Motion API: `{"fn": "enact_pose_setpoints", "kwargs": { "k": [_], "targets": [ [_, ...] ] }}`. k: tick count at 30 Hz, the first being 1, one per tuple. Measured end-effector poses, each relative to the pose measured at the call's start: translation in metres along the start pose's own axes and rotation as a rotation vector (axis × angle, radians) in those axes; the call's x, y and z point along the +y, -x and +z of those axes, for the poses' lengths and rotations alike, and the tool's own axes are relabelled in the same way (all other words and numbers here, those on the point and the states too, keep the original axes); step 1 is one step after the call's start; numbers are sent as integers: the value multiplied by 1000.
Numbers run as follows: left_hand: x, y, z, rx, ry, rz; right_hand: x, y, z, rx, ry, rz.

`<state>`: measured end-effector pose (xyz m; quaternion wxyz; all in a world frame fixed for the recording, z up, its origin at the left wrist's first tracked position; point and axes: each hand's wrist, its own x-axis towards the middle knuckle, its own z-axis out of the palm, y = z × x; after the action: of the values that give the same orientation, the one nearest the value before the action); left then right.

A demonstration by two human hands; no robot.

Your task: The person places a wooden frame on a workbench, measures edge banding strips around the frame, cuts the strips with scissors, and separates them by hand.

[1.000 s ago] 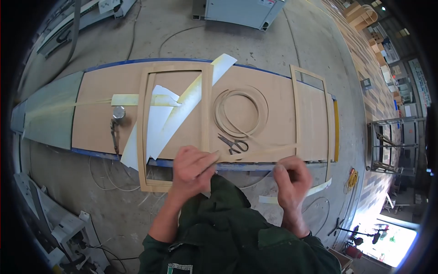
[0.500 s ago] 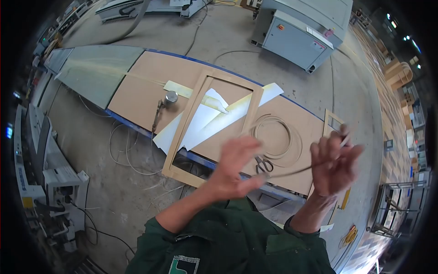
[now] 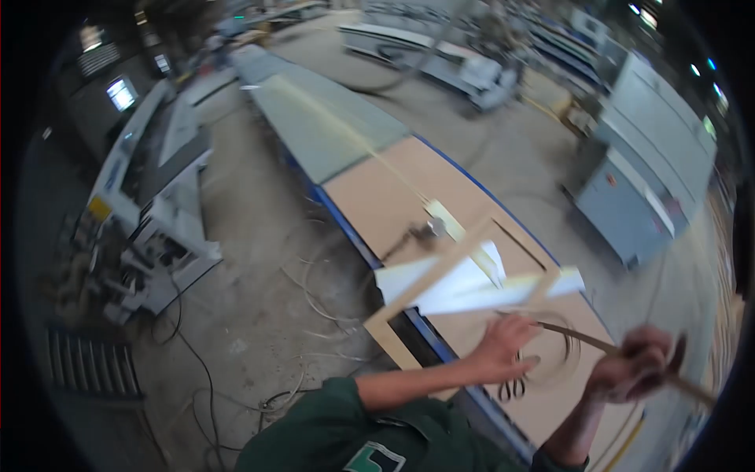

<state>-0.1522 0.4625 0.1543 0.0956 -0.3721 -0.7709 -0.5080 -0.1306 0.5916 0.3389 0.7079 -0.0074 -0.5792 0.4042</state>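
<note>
My right hand (image 3: 635, 366) is closed round a thin, flat strip (image 3: 582, 336), which runs toward my other hand and also sticks out at the far right. Near the strip's other end is my left hand (image 3: 507, 346), over the table; blur hides whether its fingers grip it. Below the left hand lie the black scissors (image 3: 511, 389). A blurred coil of strip (image 3: 568, 346) rests between the hands. The wooden frame (image 3: 429, 277) lies across white paper sheets (image 3: 452, 291). A spray gun with a metal cup (image 3: 432, 228) sits beyond the frame.
The long table (image 3: 370, 206) has a blue edge and a grey-green far section (image 3: 322, 118). A grey cabinet machine (image 3: 637, 189) stands to the right, a white machine (image 3: 161, 252) to the left. Cables and hoses (image 3: 206, 377) lie on the floor.
The view has swung left along the table. My right hand has lifted the strip from the table and moved right. My left hand has shifted over the scissors and coil.
</note>
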Motion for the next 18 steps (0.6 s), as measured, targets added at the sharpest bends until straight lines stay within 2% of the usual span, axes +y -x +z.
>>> {"fn": "enact_pose_setpoints", "kwargs": {
  "k": [2, 3, 4, 7, 8, 10, 11, 14, 16, 18],
  "targets": [
    [11, -10, -18, -55, 38, -107, 7, -12, 2, 17, 103, -217],
    [12, -12, -28, -113, 109, -148, 9, -21, 3, -48, -2, -225],
    [8, -13, -35, -69, 116, -96, 10, -26, 3, -109, -103, -228],
    [10, -18, -65, -96, 138, -117, 34, -40, -5, -263, 126, -95],
    [13, -21, -77, -87, 132, -117, 40, -45, -4, -410, 148, -143],
    [21, -29, -98, 119, 309, -81, 68, -48, -9, -665, 238, -218],
    [25, -31, -107, 230, 374, -144, 80, -48, -11, -787, 332, -253],
    [35, -34, -145, 675, -159, 138, 63, -27, 8, -1044, 576, -271],
    [37, -28, -163, 780, -321, 299, 75, -10, 9, -1149, 626, -417],
    [37, -20, -169, 781, -345, 283, 80, 3, 7, -1178, 605, -390]
  ]
}}
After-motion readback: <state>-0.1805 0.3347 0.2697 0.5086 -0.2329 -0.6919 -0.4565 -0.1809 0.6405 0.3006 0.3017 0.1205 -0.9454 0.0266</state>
